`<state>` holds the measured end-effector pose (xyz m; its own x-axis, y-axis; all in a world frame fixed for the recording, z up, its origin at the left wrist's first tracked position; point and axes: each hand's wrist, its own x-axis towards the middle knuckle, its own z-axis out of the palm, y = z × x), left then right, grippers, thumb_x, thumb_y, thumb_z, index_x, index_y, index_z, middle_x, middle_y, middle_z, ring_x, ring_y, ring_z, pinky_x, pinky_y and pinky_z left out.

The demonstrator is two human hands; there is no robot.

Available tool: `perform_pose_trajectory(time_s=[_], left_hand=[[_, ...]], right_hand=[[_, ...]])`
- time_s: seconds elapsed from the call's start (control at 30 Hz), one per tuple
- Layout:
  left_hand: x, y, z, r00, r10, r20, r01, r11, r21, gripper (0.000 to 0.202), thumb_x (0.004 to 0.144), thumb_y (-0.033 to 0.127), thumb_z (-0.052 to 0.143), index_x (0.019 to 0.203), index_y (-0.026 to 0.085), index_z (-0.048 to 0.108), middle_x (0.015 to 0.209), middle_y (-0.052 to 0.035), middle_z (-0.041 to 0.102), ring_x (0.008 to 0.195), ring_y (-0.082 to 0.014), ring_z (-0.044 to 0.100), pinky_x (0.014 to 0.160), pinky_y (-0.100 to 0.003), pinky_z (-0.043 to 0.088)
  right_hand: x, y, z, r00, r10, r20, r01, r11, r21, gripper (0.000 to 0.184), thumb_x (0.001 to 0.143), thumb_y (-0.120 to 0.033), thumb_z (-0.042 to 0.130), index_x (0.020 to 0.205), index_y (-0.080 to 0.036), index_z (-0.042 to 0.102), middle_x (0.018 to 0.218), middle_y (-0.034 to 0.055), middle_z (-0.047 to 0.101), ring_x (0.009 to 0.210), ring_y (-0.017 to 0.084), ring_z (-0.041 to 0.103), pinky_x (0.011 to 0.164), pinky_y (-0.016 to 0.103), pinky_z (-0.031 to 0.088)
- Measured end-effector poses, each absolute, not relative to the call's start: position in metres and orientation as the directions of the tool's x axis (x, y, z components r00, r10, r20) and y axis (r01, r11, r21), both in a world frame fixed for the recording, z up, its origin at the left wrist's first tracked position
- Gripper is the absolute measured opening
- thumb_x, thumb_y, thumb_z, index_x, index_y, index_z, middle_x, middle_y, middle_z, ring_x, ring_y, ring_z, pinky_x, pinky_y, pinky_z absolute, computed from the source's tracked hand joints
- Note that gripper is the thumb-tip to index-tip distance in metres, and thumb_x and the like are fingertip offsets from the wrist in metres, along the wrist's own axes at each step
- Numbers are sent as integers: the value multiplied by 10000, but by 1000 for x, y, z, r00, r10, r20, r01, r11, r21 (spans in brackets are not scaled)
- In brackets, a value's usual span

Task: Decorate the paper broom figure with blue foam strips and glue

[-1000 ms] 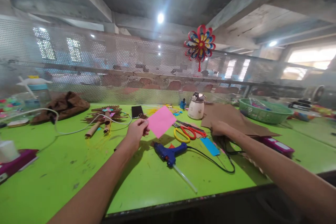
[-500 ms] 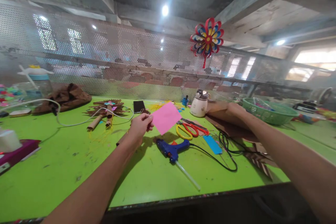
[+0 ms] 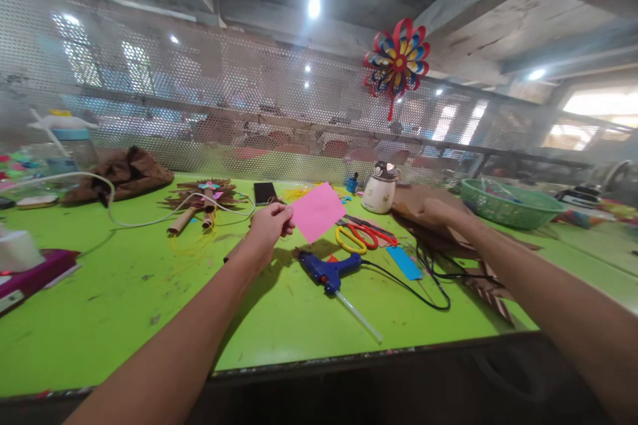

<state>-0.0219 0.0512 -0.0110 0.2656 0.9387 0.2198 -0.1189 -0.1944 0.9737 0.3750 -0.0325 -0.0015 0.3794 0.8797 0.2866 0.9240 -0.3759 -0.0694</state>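
My left hand [image 3: 272,231] pinches one corner of a pink sheet of paper [image 3: 319,214], held up above the table. My right hand [image 3: 441,212] is over a sheet of brown paper [image 3: 409,202] at the right; its fingers are mostly hidden, so its grip is unclear. Below the pink paper lies a blue glue gun [image 3: 331,272] with a clear glue stick [image 3: 359,319] in its back end. Scissors with yellow handles [image 3: 351,240] and scissors with red handles [image 3: 366,236] lie just behind the glue gun. A blue paper tag [image 3: 405,263] rests to their right.
A white bottle [image 3: 379,192] stands behind the scissors. At the right are a green basket [image 3: 513,209] and a black cord [image 3: 438,302]. On the left lie a brown paper craft [image 3: 204,199], a phone [image 3: 264,192], a white cable [image 3: 144,236] and a purple power strip [image 3: 40,275].
My view has tilted slightly, so the table sits a little higher. The pink paper stays in my left hand. My right hand has shifted slightly left over the brown paper.
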Motion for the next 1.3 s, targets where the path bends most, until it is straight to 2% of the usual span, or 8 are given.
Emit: perform_pose_trajectory(time_s=[0.13,0.27,0.47,0.6,0.8,1.0,1.17,1.3], left_hand=[[-23,53,-11,198,958,206,-118,-185,976,122,701,242,590,670,139,531,529,16,534,450,-68,467,462,-193,355],[-25,56,-11,129,969,209,-153,-188,970,142,672,258,611,660,142,528,505,27,525,430,-68,464,451,-194,337],[-29,62,-15,89,972,219,-212,-197,957,181,635,283,631,638,140,519,505,21,532,429,-65,457,449,-195,326],[-29,64,-17,108,972,210,-197,-186,963,194,646,300,631,644,142,517,509,19,527,426,-65,458,439,-193,317],[-27,63,-18,131,971,201,-162,-179,970,163,679,281,614,637,156,519,520,8,523,435,-68,468,433,-194,317],[-26,61,-17,143,972,187,-160,-164,973,174,650,283,630,638,146,523,498,20,525,423,-66,464,434,-191,320],[-26,61,-16,151,972,180,-170,-154,973,203,620,303,645,636,143,521,486,30,520,417,-63,458,438,-187,323],[-26,60,-16,164,969,185,-168,-157,973,203,617,301,649,625,142,523,485,27,520,420,-62,458,445,-189,339]], right_hand=[[371,-24,-5,427,902,65,904,-426,-37,287,867,-318,529,1103,-158,562,1122,67,574,931,198,585,778,375,499],[358,-22,-9,399,916,48,917,-397,-48,292,860,-323,538,1098,-158,570,1126,52,574,936,211,583,769,371,501],[340,-4,-10,354,898,263,935,-334,-119,268,860,-332,537,1040,-140,590,1052,46,604,873,186,599,730,345,506],[335,11,-11,365,818,446,931,-310,-193,271,862,-373,512,835,-129,628,829,20,647,733,146,603,671,297,479],[337,20,-23,433,658,616,900,-288,-326,439,818,-422,422,605,-119,656,625,74,659,650,188,584,557,259,372],[342,13,-43,503,635,586,858,-286,-427,279,776,-389,554,664,-149,642,675,37,663,672,170,593,628,271,433],[337,7,-55,556,666,497,805,-283,-522,240,867,-346,525,960,-138,599,943,33,627,804,151,606,724,344,499],[331,5,-55,570,700,431,760,-249,-600,265,871,-325,524,1058,-144,572,1023,50,607,838,165,606,710,341,516]])
